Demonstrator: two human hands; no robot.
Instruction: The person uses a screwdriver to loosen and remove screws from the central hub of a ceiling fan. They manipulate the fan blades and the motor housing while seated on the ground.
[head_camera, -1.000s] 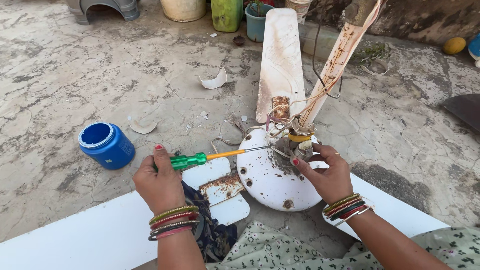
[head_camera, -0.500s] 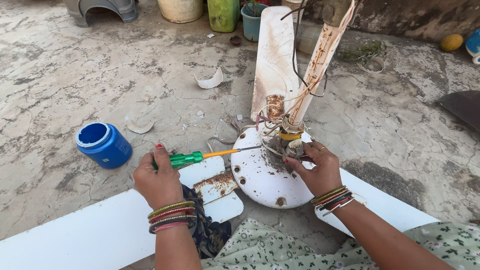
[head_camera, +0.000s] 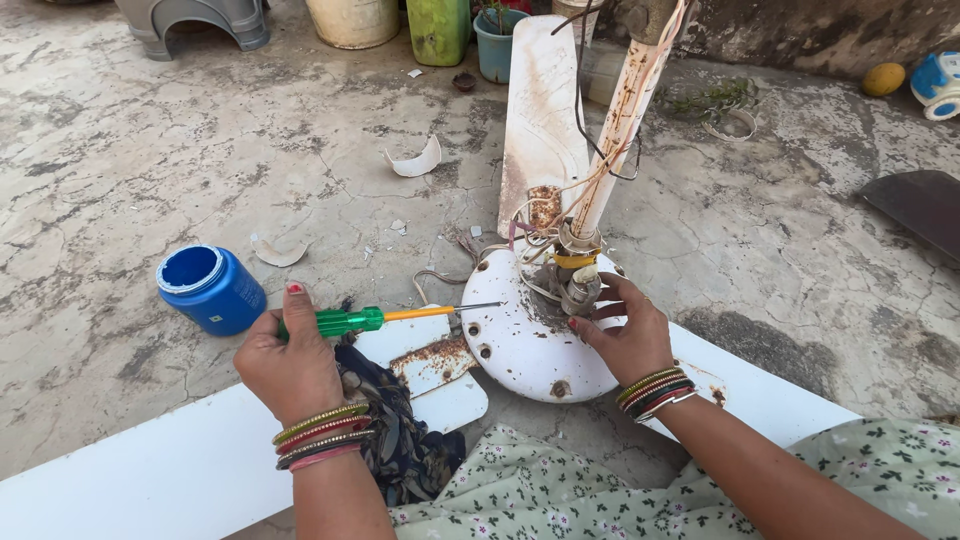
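Note:
An old white ceiling fan lies on the concrete floor, its round motor housing (head_camera: 525, 335) rusty and spotted. My left hand (head_camera: 290, 365) grips a screwdriver (head_camera: 385, 317) with a green handle and orange shank; the metal tip points right and ends just short of the housing's left edge. My right hand (head_camera: 625, 335) rests on the right side of the housing, fingers touching the hub (head_camera: 575, 280) where loose wires gather round the downrod (head_camera: 615, 125). One fan blade (head_camera: 540, 110) stretches away from me, a second blade (head_camera: 440, 370) lies under the screwdriver.
An open blue plastic jar (head_camera: 210, 290) stands left of my left hand. Broken white shards (head_camera: 415, 162) lie on the cracked floor. Buckets and pots (head_camera: 440, 28) line the far edge. A long white board (head_camera: 130, 485) lies before me. Dark cloth (head_camera: 395, 440) sits by my left wrist.
The view has shifted slightly. My left hand has drawn the screwdriver a little left, so its tip now sits short of the hub. My right hand stays on the housing.

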